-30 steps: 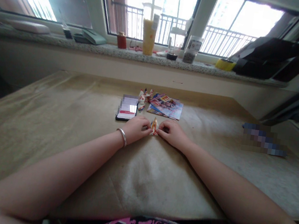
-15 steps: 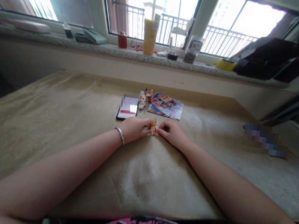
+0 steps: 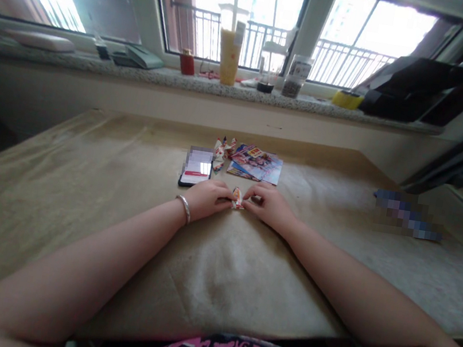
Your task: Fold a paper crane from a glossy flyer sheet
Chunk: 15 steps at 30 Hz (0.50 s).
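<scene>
A small piece of folded paper (image 3: pixel 237 199), printed in white, orange and red, stands low on the table between my hands. My left hand (image 3: pixel 208 198), with a silver bracelet at the wrist, pinches its left side between thumb and fingers. From the other side my right hand (image 3: pixel 270 206) has its thumb and forefinger closed on the right edge. Just beyond lie folded paper pieces (image 3: pixel 220 154) in a similar print and a stack of colourful printed sheets (image 3: pixel 258 164). A phone (image 3: pixel 196 167) with a lit screen lies beyond my left hand.
The table (image 3: pixel 216 275) has a wrinkled beige cover. A blurred bluish flat item (image 3: pixel 406 214) lies at the right. On the stone windowsill (image 3: pixel 243 92) stand a tall yellow drink cup (image 3: pixel 229 57), a red jar (image 3: pixel 187 63), a clear container (image 3: pixel 295 79) and a black bag (image 3: pixel 405 89).
The folded paper's orange tip sits slightly lower and its shape looks changed between my fingers. Both hands stay nearly in place; the view has shifted slightly.
</scene>
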{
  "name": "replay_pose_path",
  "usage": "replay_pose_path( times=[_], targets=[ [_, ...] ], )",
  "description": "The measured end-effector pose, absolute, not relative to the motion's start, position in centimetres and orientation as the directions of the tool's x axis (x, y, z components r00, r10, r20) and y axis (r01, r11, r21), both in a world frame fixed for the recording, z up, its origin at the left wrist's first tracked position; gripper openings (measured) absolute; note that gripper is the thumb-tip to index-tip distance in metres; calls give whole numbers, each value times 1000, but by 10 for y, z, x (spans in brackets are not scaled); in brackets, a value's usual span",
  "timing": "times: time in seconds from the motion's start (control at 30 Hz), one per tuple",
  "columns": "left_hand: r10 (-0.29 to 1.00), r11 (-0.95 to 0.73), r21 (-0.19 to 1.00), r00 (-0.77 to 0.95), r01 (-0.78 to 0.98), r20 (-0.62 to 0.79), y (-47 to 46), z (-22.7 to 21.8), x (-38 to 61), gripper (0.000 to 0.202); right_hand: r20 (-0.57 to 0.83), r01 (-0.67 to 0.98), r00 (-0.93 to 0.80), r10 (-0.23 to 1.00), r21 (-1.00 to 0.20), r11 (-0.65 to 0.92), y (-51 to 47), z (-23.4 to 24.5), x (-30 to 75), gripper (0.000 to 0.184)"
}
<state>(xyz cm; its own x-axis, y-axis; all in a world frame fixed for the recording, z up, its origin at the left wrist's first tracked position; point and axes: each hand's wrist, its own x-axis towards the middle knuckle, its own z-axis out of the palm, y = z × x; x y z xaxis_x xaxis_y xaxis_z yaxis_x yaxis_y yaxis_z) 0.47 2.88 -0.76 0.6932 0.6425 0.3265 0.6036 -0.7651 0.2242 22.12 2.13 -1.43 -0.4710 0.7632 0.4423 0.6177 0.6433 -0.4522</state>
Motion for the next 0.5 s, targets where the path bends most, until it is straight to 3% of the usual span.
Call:
replay_pose_path(
  times=[0.33, 0.5],
  targets=[
    [586, -799, 118, 723, 589, 366, 22, -6, 9, 18, 457, 610, -652, 605, -158, 777, 10, -6, 222, 12],
    [612, -780, 34, 749, 625, 253, 18, 2, 7, 24, 444, 583, -693, 567, -117, 804, 11, -6, 222, 15]
  ],
)
